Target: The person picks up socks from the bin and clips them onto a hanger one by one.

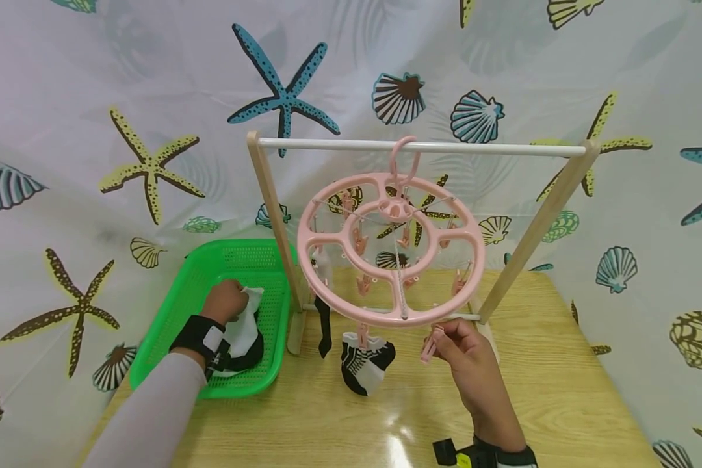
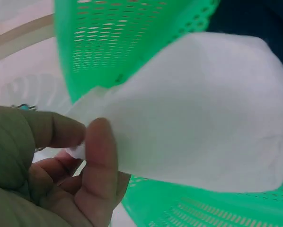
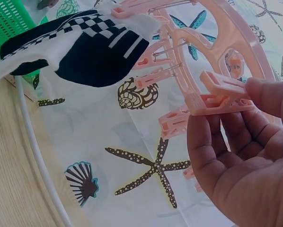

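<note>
The left hand [image 1: 225, 301] pinches one sock [image 2: 198, 113], plain white, within the rim of one green basket [image 1: 251, 258]; its long axis runs away from the fingertips (nearly level in the left wrist view). The right hand [image 1: 469, 354] pinches one pink clip [image 1: 429, 349], pointing downward, under one round hanger [image 1: 478, 250].

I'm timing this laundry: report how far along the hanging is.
Done: a patterned sock hangs clipped on the pink hanger, with more cloth to its left. In hand: the left hand pinches white cloth in the green basket; the right hand holds an empty clip. Remaining, apparently: that cloth, plus dark cloth in the basket.
</note>
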`<state>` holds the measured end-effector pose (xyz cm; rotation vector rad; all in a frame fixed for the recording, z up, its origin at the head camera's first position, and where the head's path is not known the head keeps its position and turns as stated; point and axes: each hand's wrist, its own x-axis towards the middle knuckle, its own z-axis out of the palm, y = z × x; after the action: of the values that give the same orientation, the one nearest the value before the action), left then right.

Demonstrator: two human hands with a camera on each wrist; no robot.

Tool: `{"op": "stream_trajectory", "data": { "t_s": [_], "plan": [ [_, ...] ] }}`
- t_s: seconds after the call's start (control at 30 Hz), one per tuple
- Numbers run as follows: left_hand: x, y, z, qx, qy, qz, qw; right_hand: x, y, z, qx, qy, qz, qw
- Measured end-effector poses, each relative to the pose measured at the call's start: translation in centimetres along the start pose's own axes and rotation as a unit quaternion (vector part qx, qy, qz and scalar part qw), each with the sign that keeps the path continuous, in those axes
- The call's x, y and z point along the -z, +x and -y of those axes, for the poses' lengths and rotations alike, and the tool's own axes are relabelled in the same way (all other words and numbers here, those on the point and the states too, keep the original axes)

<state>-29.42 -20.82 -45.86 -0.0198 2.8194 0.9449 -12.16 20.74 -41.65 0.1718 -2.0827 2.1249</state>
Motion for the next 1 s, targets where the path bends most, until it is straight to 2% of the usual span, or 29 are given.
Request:
{"op": "stream_trajectory", "data": {
  "t_s": [0.13,0.27,0.4,0.53,0.67,0.8,0.9,1.0],
  "plan": [
    [0.4,-0.5,-0.4,0.01,-0.027,0.001,0.9996,-0.1,0.0,-0.1,-0.002,0.006,0.002,1.0],
    [1.0,-1.7,-1.0,-0.014,-0.014,-0.016,0.9997,-0.2,-0.1,-0.1,-0.003,0.006,-0.001,1.0],
    [1.4,-3.9,-2.1,-0.064,0.012,-0.069,0.9955,-0.3,-0.1,0.0,-0.001,0.004,-0.006,1.0],
    [1.0,-7.1,-3.4,-0.12,-0.02,-0.133,0.9836,-0.4,-0.1,0.1,-0.002,0.005,-0.006,1.0],
    [0.0,-10.9,-4.6,-0.16,-0.063,-0.185,0.9677,-0.5,-0.2,0.1,-0.001,0.009,-0.006,0.9999],
    [-1.7,-14.3,-6.1,-0.196,-0.098,-0.219,0.9509,-0.6,-0.2,0.2,-0.001,0.011,-0.003,0.9999],
    [-3.5,-16.3,-7.4,-0.215,-0.129,-0.212,0.9446,-0.6,-0.2,0.2,-0.003,0.006,-0.009,0.9999],
    [-5.7,-18.2,-8.4,-0.222,-0.158,-0.188,0.9438,-0.9,-0.1,0.0,-0.005,0.008,-0.013,0.9999]
  ]
}}
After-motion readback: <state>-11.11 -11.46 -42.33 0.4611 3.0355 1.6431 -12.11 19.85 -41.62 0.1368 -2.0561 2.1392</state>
